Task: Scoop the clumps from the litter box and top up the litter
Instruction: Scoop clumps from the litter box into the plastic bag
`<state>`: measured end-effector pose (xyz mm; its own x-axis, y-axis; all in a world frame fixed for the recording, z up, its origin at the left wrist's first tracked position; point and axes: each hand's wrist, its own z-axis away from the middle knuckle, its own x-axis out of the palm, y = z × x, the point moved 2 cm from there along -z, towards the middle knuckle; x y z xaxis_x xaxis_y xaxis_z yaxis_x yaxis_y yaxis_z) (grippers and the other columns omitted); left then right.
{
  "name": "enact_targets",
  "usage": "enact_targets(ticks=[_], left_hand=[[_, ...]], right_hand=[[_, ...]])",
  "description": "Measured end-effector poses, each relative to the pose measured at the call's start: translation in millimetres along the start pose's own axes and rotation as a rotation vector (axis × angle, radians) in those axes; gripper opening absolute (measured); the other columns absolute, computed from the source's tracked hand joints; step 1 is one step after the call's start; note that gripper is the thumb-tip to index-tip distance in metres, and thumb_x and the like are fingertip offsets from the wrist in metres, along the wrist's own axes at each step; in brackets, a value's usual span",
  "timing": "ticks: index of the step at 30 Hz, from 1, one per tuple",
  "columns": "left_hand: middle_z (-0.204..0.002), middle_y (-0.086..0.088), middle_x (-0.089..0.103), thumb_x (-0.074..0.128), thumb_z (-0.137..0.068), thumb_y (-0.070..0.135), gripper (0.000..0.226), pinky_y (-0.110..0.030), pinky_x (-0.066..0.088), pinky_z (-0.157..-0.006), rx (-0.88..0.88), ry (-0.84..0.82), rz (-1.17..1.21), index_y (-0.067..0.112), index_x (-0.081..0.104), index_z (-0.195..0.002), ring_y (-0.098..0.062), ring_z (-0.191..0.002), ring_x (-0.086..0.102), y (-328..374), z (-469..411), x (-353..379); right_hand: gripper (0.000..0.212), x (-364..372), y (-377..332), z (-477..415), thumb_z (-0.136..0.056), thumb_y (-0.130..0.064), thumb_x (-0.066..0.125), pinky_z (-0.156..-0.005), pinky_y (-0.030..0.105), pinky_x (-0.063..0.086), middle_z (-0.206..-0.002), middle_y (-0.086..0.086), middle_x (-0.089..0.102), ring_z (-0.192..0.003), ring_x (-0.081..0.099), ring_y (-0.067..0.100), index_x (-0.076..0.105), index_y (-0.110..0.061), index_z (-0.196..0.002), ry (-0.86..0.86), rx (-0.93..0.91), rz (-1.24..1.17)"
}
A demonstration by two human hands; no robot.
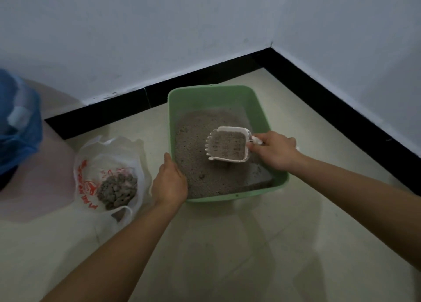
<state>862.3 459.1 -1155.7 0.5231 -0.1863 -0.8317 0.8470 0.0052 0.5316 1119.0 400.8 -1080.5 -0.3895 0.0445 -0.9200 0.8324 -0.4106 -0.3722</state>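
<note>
A green litter box (pixel 259 103) sits on the floor near the room's corner, holding grey litter (pixel 196 142). My right hand (pixel 274 149) grips the handle of a white slotted scoop (pixel 227 145), which is held just above the litter and is full of grey litter. My left hand (pixel 169 182) holds the box's near left rim, thumb on the inside. Left of the box lies an open white plastic bag (pixel 91 165) with red print, and a heap of grey clumps (pixel 117 191) rests inside it.
A blue translucent bag or container (pixel 19 128) stands at the far left edge. Black skirting (pixel 205 78) runs along two white walls that meet behind the box. Pale tiled floor (pixel 250 244) spreads in front of me.
</note>
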Motion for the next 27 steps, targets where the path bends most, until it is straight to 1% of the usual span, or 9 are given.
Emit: enact_targets(ticks=[3,6,10,13,16,20,24,27], left_hand=[[-0.128,-0.02,0.055,0.031,-0.099,0.016,0.054,-0.045,0.05,-0.084,0.003,0.014,-0.013,0.01,0.019,-0.151,-0.039,-0.106,0.058,0,1,0],[-0.133,-0.017,0.054,0.03,-0.1,0.018,0.054,-0.043,0.047,-0.087,-0.029,0.038,0.01,0.013,0.019,-0.152,-0.038,-0.111,0.057,2,4,1],[-0.129,-0.017,0.058,0.029,-0.102,0.022,0.048,-0.042,0.046,-0.088,-0.045,0.095,0.057,0.015,0.029,-0.15,-0.037,-0.11,0.059,2,6,1],[-0.126,-0.016,0.06,0.027,-0.103,0.026,0.045,-0.042,0.047,-0.088,-0.037,0.109,0.089,0.017,0.034,-0.147,-0.037,-0.107,0.059,0,5,2],[-0.124,-0.015,0.061,0.025,-0.104,0.028,0.044,-0.042,0.048,-0.087,-0.038,0.11,0.111,0.019,0.036,-0.145,-0.036,-0.106,0.059,-3,4,5],[-0.127,-0.013,0.06,0.024,-0.104,0.031,0.044,-0.042,0.047,-0.09,-0.043,0.113,0.139,0.021,0.036,-0.145,-0.035,-0.11,0.058,-5,3,6],[-0.131,-0.012,0.059,0.023,-0.104,0.032,0.045,-0.042,0.046,-0.093,-0.057,0.106,0.16,0.022,0.035,-0.146,-0.035,-0.113,0.057,-5,2,7],[-0.133,-0.011,0.057,0.023,-0.104,0.033,0.045,-0.041,0.044,-0.094,-0.065,0.105,0.177,0.022,0.036,-0.147,-0.034,-0.116,0.055,-5,3,7]], right_hand=[[0.032,0,-1,1,-0.098,-0.049,0.043,-0.084,0.038,0.024,-0.084,-0.002,0.066,-0.093,0.057,0.024,0.068,-0.028,-0.098,-0.003,0.0,-0.008],[0.031,2,-3,3,-0.098,-0.048,0.043,-0.083,0.037,0.023,-0.085,-0.002,0.066,-0.093,0.056,0.023,0.068,-0.031,-0.102,-0.002,-0.016,0.01],[0.028,4,-2,4,-0.099,-0.045,0.044,-0.082,0.036,0.021,-0.083,-0.002,0.066,-0.089,0.054,0.022,0.068,-0.031,-0.098,-0.01,-0.034,0.011],[0.027,6,0,6,-0.1,-0.044,0.044,-0.083,0.035,0.021,-0.084,-0.002,0.066,-0.087,0.051,0.019,0.068,-0.033,-0.101,-0.004,-0.026,-0.008],[0.028,10,1,7,-0.1,-0.044,0.043,-0.083,0.036,0.022,-0.081,-0.002,0.066,-0.089,0.055,0.021,0.068,-0.031,-0.101,-0.033,-0.049,0.014],[0.03,11,3,6,-0.1,-0.046,0.041,-0.083,0.037,0.023,-0.077,-0.006,0.062,-0.091,0.057,0.023,0.067,-0.034,-0.107,-0.053,-0.067,0.053],[0.025,7,5,4,-0.1,-0.046,0.042,-0.085,0.038,0.022,-0.072,-0.008,0.06,-0.088,0.055,0.022,0.065,-0.039,-0.106,-0.062,-0.096,0.042],[0.028,6,7,5,-0.1,-0.046,0.043,-0.085,0.039,0.023,-0.069,-0.009,0.057,-0.085,0.054,0.021,0.066,-0.038,-0.113,-0.069,-0.12,0.078]])
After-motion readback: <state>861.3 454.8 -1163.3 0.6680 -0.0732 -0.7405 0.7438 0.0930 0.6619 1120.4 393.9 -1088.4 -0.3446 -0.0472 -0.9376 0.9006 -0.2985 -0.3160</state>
